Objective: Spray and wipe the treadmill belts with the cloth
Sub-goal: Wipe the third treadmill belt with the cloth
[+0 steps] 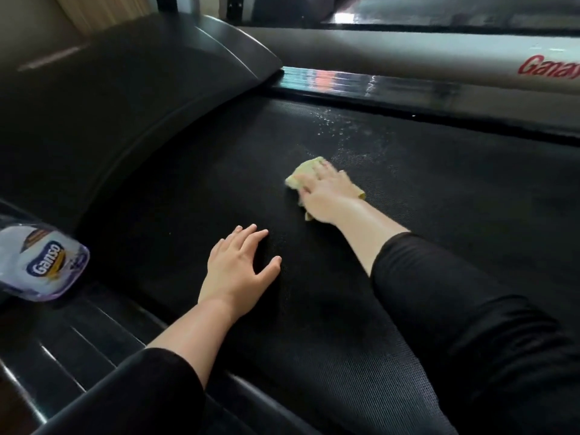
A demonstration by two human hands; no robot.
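Observation:
The black textured treadmill belt fills the middle of the view. A yellow cloth lies on it, and my right hand presses flat on top of the cloth with fingers straight. White spray droplets speckle the belt just beyond the cloth. My left hand rests flat on the belt nearer to me, fingers spread, holding nothing. A spray bottle with a blue label lies at the left on the ribbed side rail.
The curved black motor cover rises at the belt's far left end. A glossy far side rail borders the belt, with a grey frame carrying red lettering behind it.

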